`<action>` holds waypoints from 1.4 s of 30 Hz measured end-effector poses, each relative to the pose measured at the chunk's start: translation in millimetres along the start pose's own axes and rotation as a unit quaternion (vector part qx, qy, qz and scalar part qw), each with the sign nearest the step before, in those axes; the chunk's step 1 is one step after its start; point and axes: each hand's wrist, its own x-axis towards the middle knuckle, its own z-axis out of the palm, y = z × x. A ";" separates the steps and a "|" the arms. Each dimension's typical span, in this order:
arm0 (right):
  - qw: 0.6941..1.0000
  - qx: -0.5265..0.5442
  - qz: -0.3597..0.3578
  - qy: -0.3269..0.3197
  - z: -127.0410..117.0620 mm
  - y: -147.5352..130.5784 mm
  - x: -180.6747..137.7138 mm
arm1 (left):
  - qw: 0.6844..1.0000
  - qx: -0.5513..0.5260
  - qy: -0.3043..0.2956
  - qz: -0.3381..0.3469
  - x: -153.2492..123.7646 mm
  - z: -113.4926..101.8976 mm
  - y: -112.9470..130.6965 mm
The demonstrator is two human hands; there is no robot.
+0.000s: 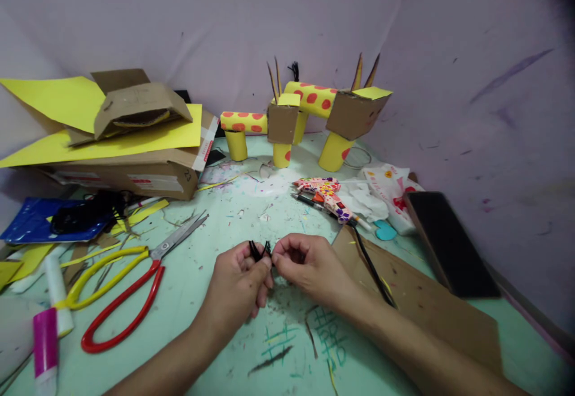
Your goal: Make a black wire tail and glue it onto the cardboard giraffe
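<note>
Between the thumb and fingers of my left hand (242, 279) is a small bunch of black yarn (257, 251), its loose ends sticking up. My right hand (309, 264) is closed in a pinch right beside it, fingertips close to the yarn; whether a strand is in that pinch is too small to tell. Behind the hands stand two cardboard animals with spotted yellow tube bodies, a smaller one (282, 123) and a larger one (354, 114). The larger one carries a black yarn tuft (294, 70) at its rear. A tangle of black yarn (85, 213) lies at the left.
Scissors (164, 252) with red and yellow handles lie left of my hands, near a glue stick (45, 342). A cardboard box (171, 171) bears yellow paper. On the right are a patterned glue gun (326, 192), a cardboard sheet (431, 300) and a phone (449, 243).
</note>
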 end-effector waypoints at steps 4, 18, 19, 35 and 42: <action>1.000 0.003 0.009 0.009 1.8 1.7 1.3 | 1.000 0.007 0.004 0.004 -1.3 1.8 2.7; 0.999 0.034 0.029 0.027 -0.5 -4.9 3.1 | 1.000 -0.017 0.013 -0.019 0.9 2.5 4.0; 0.998 0.043 0.027 0.024 -0.5 -5.2 3.0 | 1.000 -0.015 0.014 -0.018 0.7 2.6 3.8; 0.998 0.049 0.024 0.032 0.2 -3.6 3.3 | 0.998 -0.061 0.004 -0.016 3.8 2.1 0.4; 0.998 0.064 0.007 0.008 0.1 -1.8 3.9 | 0.999 -0.046 -0.005 -0.007 2.0 1.4 -2.0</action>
